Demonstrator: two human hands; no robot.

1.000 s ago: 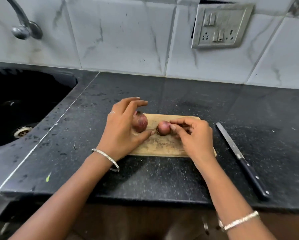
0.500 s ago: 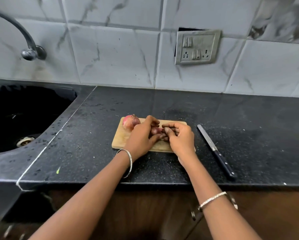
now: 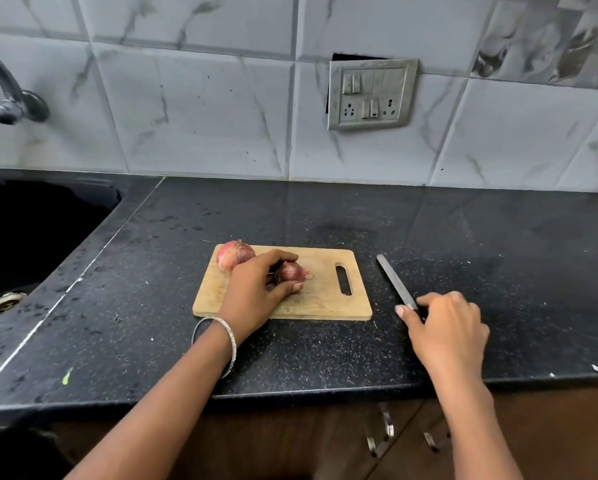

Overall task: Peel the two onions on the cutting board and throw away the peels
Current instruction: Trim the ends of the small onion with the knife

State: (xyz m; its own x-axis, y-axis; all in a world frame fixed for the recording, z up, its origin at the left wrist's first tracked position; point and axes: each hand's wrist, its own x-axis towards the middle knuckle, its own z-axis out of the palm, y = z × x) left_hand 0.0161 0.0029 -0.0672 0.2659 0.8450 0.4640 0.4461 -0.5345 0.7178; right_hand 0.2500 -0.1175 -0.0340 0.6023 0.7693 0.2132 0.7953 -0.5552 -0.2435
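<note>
Head: small onion [image 3: 290,270] in left hand [image 3: 252,289]; knife [image 3: 393,282] in right hand [image 3: 446,330].

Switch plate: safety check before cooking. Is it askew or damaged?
Yes. The switch plate sits crooked on the tiled wall, with a dark gap exposed along its top and left edges.

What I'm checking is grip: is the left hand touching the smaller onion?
Touching. Head view: the left hand curls round the smaller onion, fingers over it, thumb on its near side.
</note>
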